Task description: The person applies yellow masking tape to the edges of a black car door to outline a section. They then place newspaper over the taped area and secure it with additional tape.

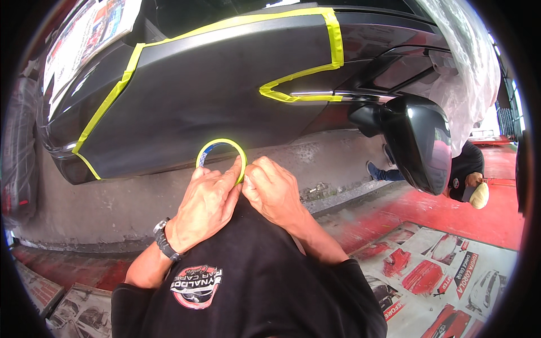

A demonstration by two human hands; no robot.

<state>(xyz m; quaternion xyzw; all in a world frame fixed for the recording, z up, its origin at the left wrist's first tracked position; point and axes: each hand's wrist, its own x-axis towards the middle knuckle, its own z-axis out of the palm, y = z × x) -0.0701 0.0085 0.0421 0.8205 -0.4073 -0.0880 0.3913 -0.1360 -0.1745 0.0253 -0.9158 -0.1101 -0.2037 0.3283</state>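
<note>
My left hand point(205, 200), a black watch point(165, 241) on its wrist, is closed round the near side of a yellow-green roll of masking tape point(243, 156). The roll stands up as a ring, with blue on its inner wall. Against the roll's right edge, my right hand point(274, 188) is curled shut; what its fingers pinch is hidden. Beyond both hands is a matte dark grey car panel point(191, 93). Strips of the same yellow tape point(110, 100) border it at the left, along the top and at the right, where a pointed outline point(298, 76) surrounds a bright trim strip.
A black side mirror point(420, 143) juts out at the right, below clear plastic sheeting point(465, 62). Printed paper point(84, 48) covers the upper left. Another person point(468, 169) is low at the far right. A printed car poster point(431, 276) lies on the red floor point(479, 219).
</note>
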